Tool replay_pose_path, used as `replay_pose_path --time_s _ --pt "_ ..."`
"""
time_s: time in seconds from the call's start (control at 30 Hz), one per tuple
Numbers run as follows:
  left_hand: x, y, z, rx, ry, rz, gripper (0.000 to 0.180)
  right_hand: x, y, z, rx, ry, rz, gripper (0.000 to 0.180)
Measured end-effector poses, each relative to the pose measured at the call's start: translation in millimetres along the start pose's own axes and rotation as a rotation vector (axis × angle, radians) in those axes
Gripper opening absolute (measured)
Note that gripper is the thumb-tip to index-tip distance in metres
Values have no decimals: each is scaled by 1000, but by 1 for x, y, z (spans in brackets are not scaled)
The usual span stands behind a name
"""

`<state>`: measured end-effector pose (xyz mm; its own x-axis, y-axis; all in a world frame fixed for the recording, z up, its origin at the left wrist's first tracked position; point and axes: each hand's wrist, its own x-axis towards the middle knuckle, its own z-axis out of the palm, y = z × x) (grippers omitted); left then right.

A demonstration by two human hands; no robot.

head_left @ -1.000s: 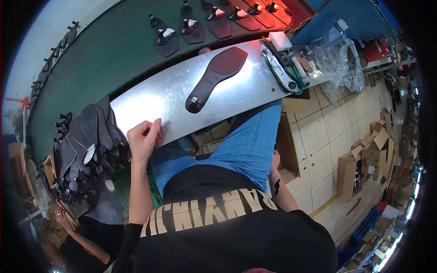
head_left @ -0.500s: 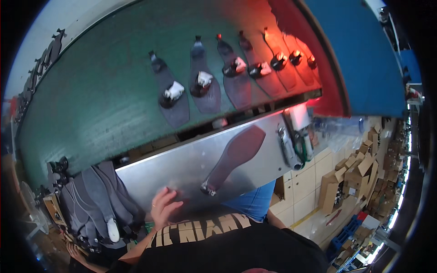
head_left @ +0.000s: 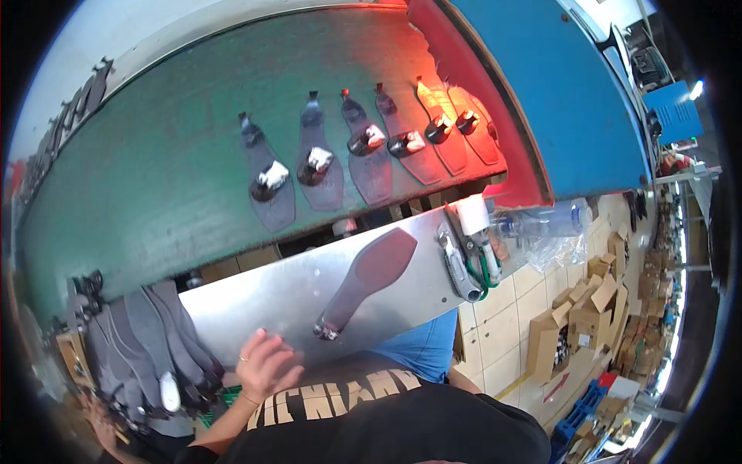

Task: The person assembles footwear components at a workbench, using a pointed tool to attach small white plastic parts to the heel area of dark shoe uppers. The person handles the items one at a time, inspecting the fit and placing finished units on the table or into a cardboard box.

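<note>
Nearest to me I see my left hand [head_left: 264,363], fingers loosely spread and resting flat on the front edge of the shiny sheet-metal counter [head_left: 255,298], holding nothing; a ring shows on one finger. My right hand is out of sight below my black shirt, so I cannot tell its state. Just left of that hand hangs a bundle of grey fabric shoe uppers [head_left: 147,344], too overlapped for me to count. On the counter, a little to the right of the hand and apart from it, lies one dark maroon shoe insole on a metal-heeled last [head_left: 367,278], its toe pointing away up to the right. At the counter's right end I count one white roll of tape [head_left: 471,215], one grey hand tool with green cable [head_left: 468,267] and one clear plastic bag [head_left: 549,232]. Beyond the counter runs a green conveyor belt [head_left: 154,170] carrying six flat dark sole pieces [head_left: 321,166] in a row, each with a small clip on it. The belt passes into a red-lit opening beneath a blue machine housing [head_left: 556,93]. Far right, brown cardboard boxes [head_left: 580,317] crowd a tiled floor [head_left: 502,309].
</note>
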<state>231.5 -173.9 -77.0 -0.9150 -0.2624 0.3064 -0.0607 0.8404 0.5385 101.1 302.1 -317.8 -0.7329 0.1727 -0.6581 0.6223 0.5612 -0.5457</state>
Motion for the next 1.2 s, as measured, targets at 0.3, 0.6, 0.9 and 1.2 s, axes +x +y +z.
replay_pose_path --time_s 0.3,0.6,0.9,1.2 --pt "-3 12 10 0 314 -70 8 88 74 16 139 145 -458 37" --pt "-18 8 18 -219 401 -395 9 -98 -162 -68 367 121 -820 20" --pt "40 59 28 -171 143 -198 38 -185 -294 -2 667 -524 -1106 31" --pt "55 53 47 -897 248 -523 28 -181 -313 14 465 -820 -887 37"
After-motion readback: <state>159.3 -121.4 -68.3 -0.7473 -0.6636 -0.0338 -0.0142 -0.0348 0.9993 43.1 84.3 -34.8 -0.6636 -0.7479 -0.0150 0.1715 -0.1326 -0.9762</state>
